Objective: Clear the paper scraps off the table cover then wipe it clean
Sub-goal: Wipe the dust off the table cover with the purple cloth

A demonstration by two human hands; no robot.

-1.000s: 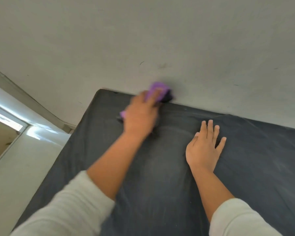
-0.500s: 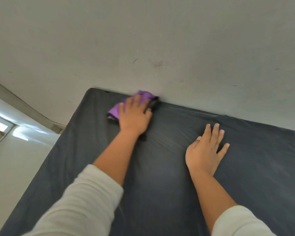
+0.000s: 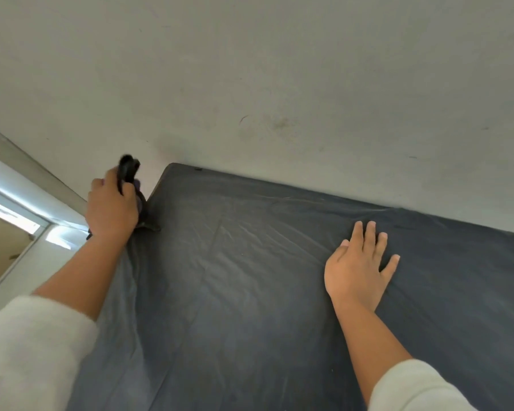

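Against the scuffed pale wall [image 3: 279, 69], the wrinkled dark grey table cover [image 3: 250, 292] lies spread; left hand [image 3: 112, 207] clenches a bunched dark-and-purple cloth [image 3: 128, 170] just off its left edge, right hand [image 3: 358, 271] flat, fingers splayed, on the cover.

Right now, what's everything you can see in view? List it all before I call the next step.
table cover: one, dark grey, wrinkled, spread over the table against the wall
cloth: one, dark with a bit of purple showing, bunched in the left hand past the cover's left edge
wall: one, off-white, scuffed, behind the table
door frame: one, pale, at far left
paper scraps: none visible
left hand: closed on the cloth
right hand: flat on the cover, fingers spread
sleeves: two, light grey
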